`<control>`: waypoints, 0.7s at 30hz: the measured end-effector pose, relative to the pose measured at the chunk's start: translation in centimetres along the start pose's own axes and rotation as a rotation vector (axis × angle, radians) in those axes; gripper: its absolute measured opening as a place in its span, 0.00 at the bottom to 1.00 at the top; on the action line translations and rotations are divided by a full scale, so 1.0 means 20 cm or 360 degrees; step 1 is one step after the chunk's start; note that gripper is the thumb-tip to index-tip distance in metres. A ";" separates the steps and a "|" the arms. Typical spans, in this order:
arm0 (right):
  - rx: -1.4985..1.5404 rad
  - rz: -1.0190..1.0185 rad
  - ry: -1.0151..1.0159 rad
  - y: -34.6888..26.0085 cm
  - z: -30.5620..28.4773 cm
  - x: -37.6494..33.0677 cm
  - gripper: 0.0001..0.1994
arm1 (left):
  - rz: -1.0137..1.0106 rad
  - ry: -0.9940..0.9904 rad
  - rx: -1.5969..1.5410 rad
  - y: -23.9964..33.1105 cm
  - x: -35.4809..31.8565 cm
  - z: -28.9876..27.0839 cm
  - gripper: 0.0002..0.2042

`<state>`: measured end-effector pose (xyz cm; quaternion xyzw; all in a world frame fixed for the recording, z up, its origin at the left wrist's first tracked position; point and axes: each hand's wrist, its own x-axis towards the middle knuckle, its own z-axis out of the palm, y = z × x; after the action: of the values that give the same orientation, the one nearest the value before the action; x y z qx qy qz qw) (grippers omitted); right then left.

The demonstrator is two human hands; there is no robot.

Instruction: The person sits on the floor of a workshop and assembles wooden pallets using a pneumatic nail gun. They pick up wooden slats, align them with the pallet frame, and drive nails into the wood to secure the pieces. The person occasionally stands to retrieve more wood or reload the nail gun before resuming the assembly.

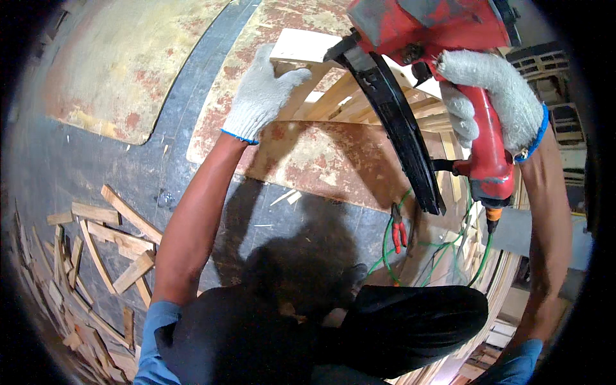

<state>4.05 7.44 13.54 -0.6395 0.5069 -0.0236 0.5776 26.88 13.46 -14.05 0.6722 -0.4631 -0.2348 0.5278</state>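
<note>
My right hand (494,96), in a white knit glove with a blue cuff, is wrapped round the handle of a red nail gun (423,29). The gun's long black magazine slants down toward me, and its nose meets the right end of a pale board at the top of a slatted wooden frame (340,96). My left hand (260,96), gloved the same way, grips the frame's left end, thumb on the near side and fingers partly hidden behind the wood. A green air hose (484,256) runs from the gun's handle.
Red-handled pliers (399,236) lie on the floor by loops of hose. Beneath the frame is a worn, stained sheet (282,154); another sheet (122,70) lies to the left. Wood offcuts (128,240) are scattered at lower left. Long strips (475,340) are stacked at lower right.
</note>
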 end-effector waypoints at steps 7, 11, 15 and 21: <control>0.0068 0.0030 0.0404 0.29 -0.22 -0.13 0.13 | -0.0009 -0.0087 -0.0068 0.22 -0.04 -0.05 0.27; 0.0220 0.0015 0.0395 0.40 -0.25 -0.17 0.11 | 0.0632 0.0293 0.0739 0.17 -0.04 -0.07 0.39; 0.0257 -0.0051 0.0320 0.44 -0.24 -0.14 0.13 | 0.1361 0.0208 0.1169 0.41 -0.02 -0.06 0.40; 0.0334 -0.0018 0.0377 0.51 -0.28 -0.14 0.13 | 0.1182 -0.0120 0.1532 0.42 0.16 0.12 0.33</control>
<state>-7.14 7.10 9.13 -0.5711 0.5627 -0.1551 0.5772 23.35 9.36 -6.52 0.6201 -0.7391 0.1771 0.1946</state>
